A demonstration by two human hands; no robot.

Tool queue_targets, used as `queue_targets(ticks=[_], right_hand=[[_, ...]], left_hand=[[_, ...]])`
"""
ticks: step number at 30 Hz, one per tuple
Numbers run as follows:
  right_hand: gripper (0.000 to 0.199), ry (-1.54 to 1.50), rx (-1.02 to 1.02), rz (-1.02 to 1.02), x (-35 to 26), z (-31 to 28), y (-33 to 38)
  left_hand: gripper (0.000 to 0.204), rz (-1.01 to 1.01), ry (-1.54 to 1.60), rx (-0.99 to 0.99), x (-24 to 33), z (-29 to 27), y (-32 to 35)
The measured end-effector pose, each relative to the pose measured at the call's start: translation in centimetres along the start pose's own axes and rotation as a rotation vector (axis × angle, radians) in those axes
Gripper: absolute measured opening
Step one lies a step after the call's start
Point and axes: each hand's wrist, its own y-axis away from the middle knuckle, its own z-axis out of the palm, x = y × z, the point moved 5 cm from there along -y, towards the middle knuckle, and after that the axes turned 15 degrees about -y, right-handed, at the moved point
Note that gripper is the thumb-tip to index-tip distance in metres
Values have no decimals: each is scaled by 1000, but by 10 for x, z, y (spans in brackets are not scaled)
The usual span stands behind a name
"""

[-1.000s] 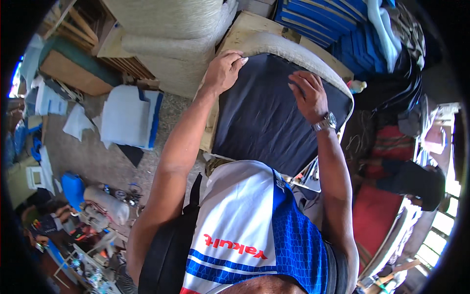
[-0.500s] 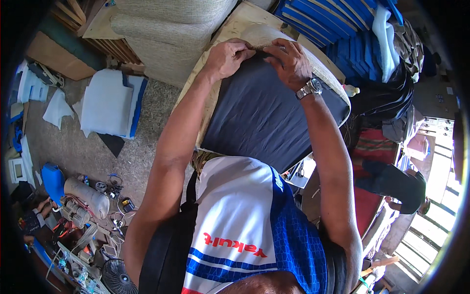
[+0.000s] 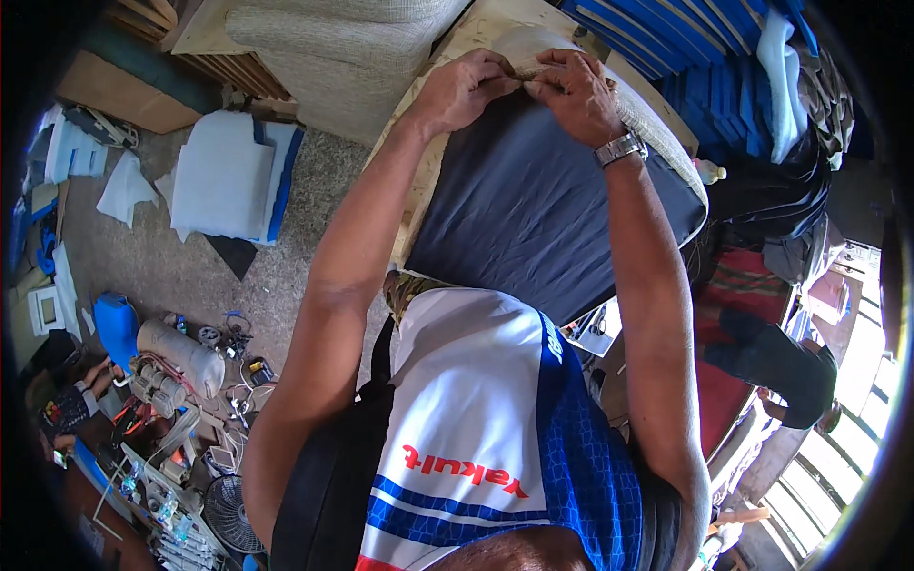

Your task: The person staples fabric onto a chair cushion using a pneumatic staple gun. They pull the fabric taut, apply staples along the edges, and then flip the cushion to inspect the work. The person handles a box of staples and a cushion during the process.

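Head view shows both hands at the far edge of a dark blue cushion (image 3: 543,205) that lies on a wooden bench (image 3: 419,205). The left hand (image 3: 466,90) is closed narrow, its fingers pinching the beige woven fabric (image 3: 647,119) that wraps the cushion's far edge. The right hand (image 3: 576,90), with a metal wristwatch (image 3: 619,149) on its wrist, is also closed on the same fabric edge, fingertips almost touching those of the left hand. The fabric runs from the hands along the cushion's right rim. Beyond the cushion to the right stands a stack of blue foam pieces (image 3: 705,57). Left of the cushion, on the floor (image 3: 190,266), lie white foam pads (image 3: 219,181); nearer the person a small compressor tank (image 3: 176,357) and a fan (image 3: 233,514) sit on the floor.
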Motion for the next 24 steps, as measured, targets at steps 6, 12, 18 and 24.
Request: queue_targets(ticks=[6, 12, 18, 24], right_hand=[[27, -53, 28, -93, 15, -1, 3], [30, -124, 3, -112, 16, -1, 4], [30, -20, 81, -17, 11, 0, 2], [25, 119, 144, 153, -2, 13, -1]], left_hand=[[20, -259, 34, 732, 3, -8, 58], [20, -222, 123, 569, 52, 36, 96], [53, -471, 439, -94, 19, 50, 94], [29, -718, 406, 232, 6, 43, 138]])
